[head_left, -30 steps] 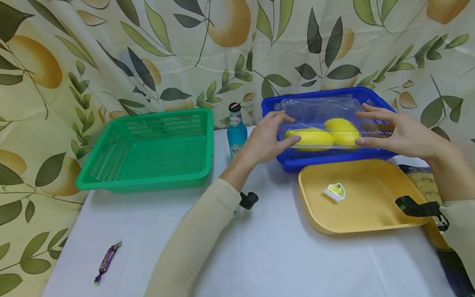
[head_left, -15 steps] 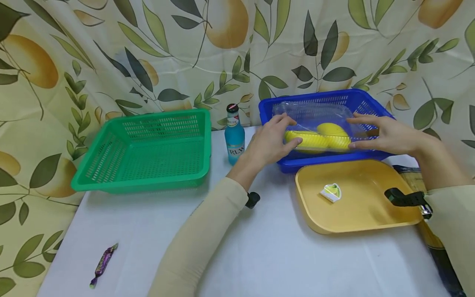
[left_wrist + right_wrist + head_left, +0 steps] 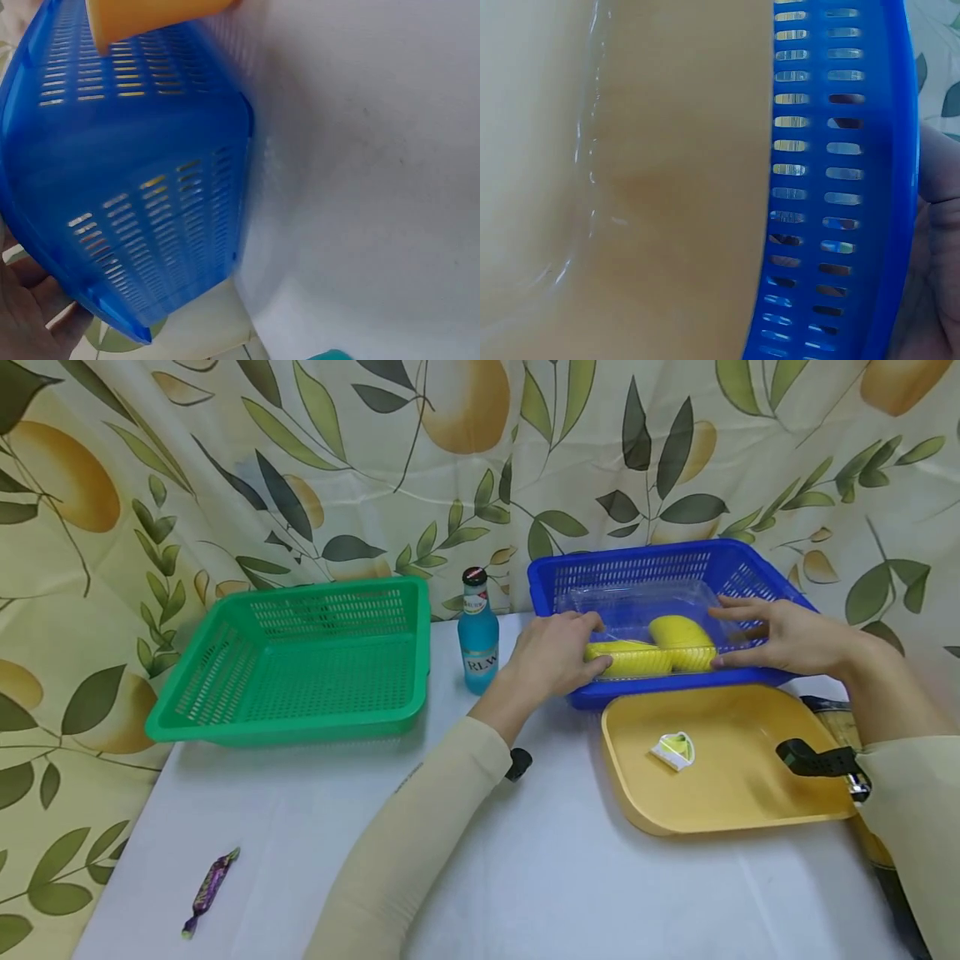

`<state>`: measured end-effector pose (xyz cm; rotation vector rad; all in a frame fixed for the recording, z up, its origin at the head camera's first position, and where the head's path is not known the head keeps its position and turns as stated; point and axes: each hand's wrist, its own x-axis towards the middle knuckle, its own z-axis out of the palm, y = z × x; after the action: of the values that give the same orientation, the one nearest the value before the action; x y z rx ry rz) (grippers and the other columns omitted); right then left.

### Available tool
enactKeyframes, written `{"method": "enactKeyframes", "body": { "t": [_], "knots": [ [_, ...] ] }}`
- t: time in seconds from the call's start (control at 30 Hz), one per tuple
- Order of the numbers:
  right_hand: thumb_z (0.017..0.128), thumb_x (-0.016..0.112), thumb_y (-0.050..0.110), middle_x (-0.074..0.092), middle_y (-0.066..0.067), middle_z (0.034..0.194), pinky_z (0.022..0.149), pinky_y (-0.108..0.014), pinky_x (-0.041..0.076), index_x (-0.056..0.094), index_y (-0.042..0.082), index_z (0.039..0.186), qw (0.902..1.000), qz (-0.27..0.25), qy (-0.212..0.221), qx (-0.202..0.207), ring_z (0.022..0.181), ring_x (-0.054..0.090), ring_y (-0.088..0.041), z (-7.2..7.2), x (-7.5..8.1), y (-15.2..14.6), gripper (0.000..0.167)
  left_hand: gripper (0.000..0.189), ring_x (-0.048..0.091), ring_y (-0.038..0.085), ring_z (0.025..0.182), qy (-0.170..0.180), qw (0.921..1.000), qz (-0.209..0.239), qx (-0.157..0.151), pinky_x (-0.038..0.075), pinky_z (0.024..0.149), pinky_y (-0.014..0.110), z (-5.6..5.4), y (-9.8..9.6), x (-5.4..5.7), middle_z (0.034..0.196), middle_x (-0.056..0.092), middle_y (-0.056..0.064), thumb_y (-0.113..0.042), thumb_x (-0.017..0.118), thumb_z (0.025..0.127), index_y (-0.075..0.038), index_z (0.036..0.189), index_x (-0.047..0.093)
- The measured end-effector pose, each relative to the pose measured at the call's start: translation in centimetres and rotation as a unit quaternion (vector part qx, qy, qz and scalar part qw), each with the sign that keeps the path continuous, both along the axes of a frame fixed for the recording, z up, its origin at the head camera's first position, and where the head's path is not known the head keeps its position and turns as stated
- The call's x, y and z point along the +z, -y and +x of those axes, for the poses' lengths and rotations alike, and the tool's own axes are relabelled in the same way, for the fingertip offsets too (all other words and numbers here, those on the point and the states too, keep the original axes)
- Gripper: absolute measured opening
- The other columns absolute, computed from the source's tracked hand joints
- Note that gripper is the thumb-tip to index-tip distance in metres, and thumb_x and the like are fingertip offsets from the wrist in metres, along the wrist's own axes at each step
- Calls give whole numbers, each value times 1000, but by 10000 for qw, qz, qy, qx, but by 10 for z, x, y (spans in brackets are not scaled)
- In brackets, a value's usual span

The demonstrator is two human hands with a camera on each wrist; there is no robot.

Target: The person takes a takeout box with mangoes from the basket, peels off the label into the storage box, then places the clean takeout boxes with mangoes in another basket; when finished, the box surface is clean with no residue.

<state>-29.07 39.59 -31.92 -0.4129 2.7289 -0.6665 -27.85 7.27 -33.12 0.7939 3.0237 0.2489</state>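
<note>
A clear plastic box [image 3: 633, 606] with yellow, fruit-like pieces [image 3: 678, 639] in it sits inside the blue basket [image 3: 630, 693], low behind the front wall. My left hand [image 3: 555, 652] grips the box's left end, thumb in front and fingers behind. At the opposite end, my right hand [image 3: 798, 635] holds the box between thumb and fingers. In the left wrist view, the left hand [image 3: 34, 315] shows past the basket rim, its fingertips hidden. The right wrist view has part of the right hand [image 3: 941, 232] behind the basket's slotted wall; its grip is hidden there.
In front of the blue basket stands a yellow tray [image 3: 735, 785] holding a small white-and-green wedge-shaped item [image 3: 673, 750]. A blue bottle [image 3: 478, 647] stands between the baskets. The green basket [image 3: 292, 731] is at left, and a purple wrapped candy [image 3: 210, 893] lies near the front.
The clear box has sunk lower and nearer within the blue basket, with both hands following it down. The baskets, tray, bottle and candy stay in place.
</note>
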Motion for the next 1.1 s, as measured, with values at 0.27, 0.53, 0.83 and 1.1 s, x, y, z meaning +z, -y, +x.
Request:
{"method": "enactKeyframes", "body": {
  "t": [0.27, 0.53, 0.83, 1.1],
  "knots": [
    [94, 77, 34, 15, -26, 168, 103, -75, 36, 36, -1, 157, 9997, 204, -82, 89, 134, 39, -65, 1, 1, 3, 83, 55, 38, 18, 148, 488, 9970, -393, -462, 28, 124, 38, 1, 4, 3, 158, 46, 1, -56, 46, 105, -26, 152, 49],
    [98, 71, 37, 8, -33, 166, 108, -79, 22, 27, -1, 160, 9993, 315, 183, 68, 145, 16, -65, -1, 3, 5, 85, 60, 20, 25, 157, 710, 9944, 46, -785, 16, 128, 42, -2, 12, 0, 168, 28, 6, -57, 39, 107, -22, 156, 43],
    [102, 62, 42, -11, -22, 170, 107, -83, 17, 10, 13, 166, 9991, 324, -46, 255, 149, 7, -62, 10, 22, 18, 88, 51, 26, 17, 154, 622, 9828, 1079, -1362, 25, 125, 36, 17, 41, 22, 164, 36, -1, -48, 49, 107, -26, 153, 47],
    [102, 62, 42, -12, -10, 173, 104, -83, 22, 8, 24, 167, 9989, 298, -280, 236, 150, 8, -60, 23, 50, 40, 87, 47, 34, 15, 150, 93, 9747, 1373, -1760, 32, 122, 34, 46, 84, 45, 160, 43, -1, -41, 55, 106, -25, 151, 51]
  ]
}}
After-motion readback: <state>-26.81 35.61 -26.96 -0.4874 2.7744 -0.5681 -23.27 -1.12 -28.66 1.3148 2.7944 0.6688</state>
